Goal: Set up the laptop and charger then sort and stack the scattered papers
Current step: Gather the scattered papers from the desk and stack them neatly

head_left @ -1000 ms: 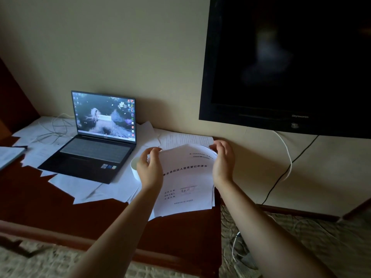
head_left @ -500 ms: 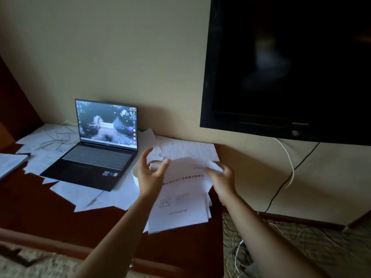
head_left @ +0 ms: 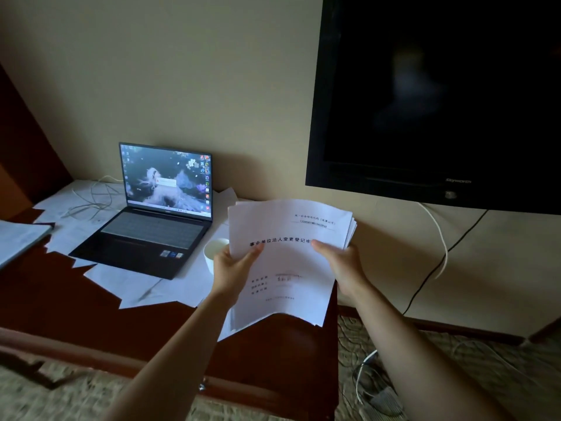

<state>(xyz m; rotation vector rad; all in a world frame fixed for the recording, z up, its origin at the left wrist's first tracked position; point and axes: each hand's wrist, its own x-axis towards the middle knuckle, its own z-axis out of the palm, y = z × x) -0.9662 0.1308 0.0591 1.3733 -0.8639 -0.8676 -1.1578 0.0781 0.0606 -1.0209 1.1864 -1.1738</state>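
Bare dark wood along desk (head_left: 60, 302) front edge. Open laptop (head_left: 145, 235), white cup (head_left: 214, 253), loose sheets (head_left: 145, 284) crowding rear half. Cable (head_left: 91, 202) at back-left corner.

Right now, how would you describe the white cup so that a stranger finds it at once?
Start at the open laptop on the desk. Just right of its front corner, the cup stands on loose papers, beside the left hand. It is the only round thing among flat sheets.

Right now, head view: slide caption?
Both hands, left hand and right hand, hold a paper stack beside the open laptop.
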